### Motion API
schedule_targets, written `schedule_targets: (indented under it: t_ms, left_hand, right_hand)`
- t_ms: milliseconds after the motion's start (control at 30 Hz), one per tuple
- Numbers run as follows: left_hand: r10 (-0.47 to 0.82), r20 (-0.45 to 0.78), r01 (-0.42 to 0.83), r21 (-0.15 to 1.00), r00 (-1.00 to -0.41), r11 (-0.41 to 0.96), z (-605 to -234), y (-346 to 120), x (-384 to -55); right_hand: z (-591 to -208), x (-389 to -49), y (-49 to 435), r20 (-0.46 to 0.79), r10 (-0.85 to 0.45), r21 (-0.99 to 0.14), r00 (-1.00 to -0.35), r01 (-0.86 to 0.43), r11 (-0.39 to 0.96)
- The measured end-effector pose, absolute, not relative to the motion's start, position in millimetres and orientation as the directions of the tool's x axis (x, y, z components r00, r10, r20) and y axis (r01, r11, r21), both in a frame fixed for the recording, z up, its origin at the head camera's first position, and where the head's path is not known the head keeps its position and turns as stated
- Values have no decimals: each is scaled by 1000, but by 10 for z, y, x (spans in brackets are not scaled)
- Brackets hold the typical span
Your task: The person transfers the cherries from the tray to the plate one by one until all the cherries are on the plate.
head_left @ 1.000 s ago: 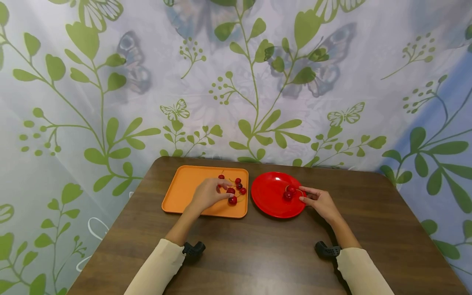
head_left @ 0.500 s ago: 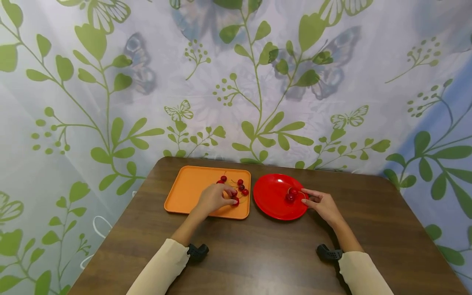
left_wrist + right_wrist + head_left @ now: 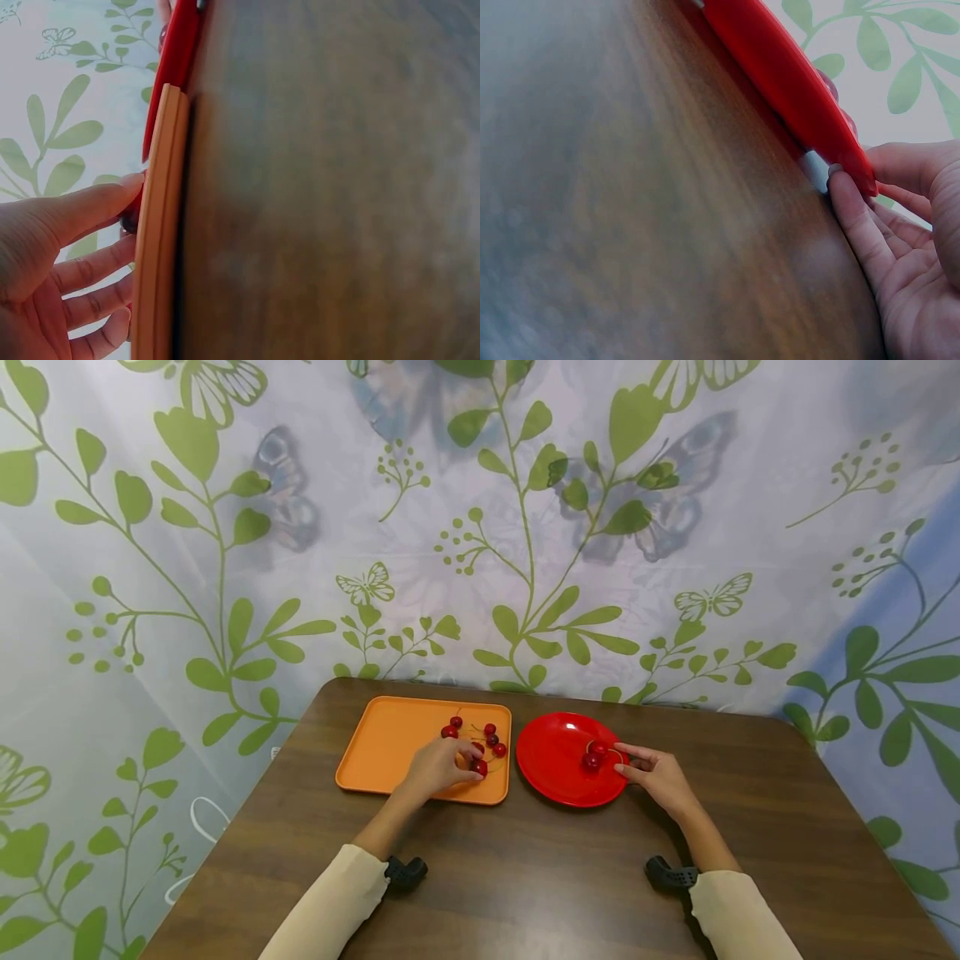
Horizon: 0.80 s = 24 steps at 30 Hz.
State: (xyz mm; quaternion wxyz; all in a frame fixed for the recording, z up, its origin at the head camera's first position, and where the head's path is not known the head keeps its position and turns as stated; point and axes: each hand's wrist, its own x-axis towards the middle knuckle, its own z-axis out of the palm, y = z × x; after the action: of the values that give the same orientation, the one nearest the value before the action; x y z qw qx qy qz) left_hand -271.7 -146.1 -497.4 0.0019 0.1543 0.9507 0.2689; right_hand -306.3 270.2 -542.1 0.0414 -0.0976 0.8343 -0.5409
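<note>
- Working over orange tray [image 3: 382,747], left of centre, with left grip [image 3: 437,766] reaching from near side.
- Pinching near cherry [image 3: 480,767] between thumb and fingertips at tray's near right part; likely a light fingertip hold to suit something small, round and slick.
- Hard to tell whether lifted or just resting on tray, fingers partly covering it.
- Just far of left grip: loose cherries [image 3: 492,739] bunched toward tray's right side, some with stems; probably stopped from rolling off by raised rim.
- Pinching right rim of red plate [image 3: 551,758] with right grip [image 3: 658,777], fingers on both faces of the edge in right wrist view; probably for steadying, with the middle left unobstructed.
- On plate's right half, near right grip: two cherries [image 3: 592,761], close together.
- Plate set just right of tray, narrow gap between; presumably for a short reach across.
- Both apparently flat on brown surface [image 3: 540,868], toward far edge, leaving forearm room on near side.
</note>
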Motion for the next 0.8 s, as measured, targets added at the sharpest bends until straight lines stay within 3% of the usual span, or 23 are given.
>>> schedule_targets:
  t_ms: [333, 800]
  left_hand:
    - [297, 87, 300, 503, -951, 810, -5024, -1453, -2720]
    - [301, 77, 297, 510, -951, 808, -5023, -1448, -2727]
  right_hand:
    - [-5063, -2868, 2593, 9, -240, -913, -971, -105, 393]
    - [-5414, -3070, 2714, 39, -216, -914, -976, -122, 388]
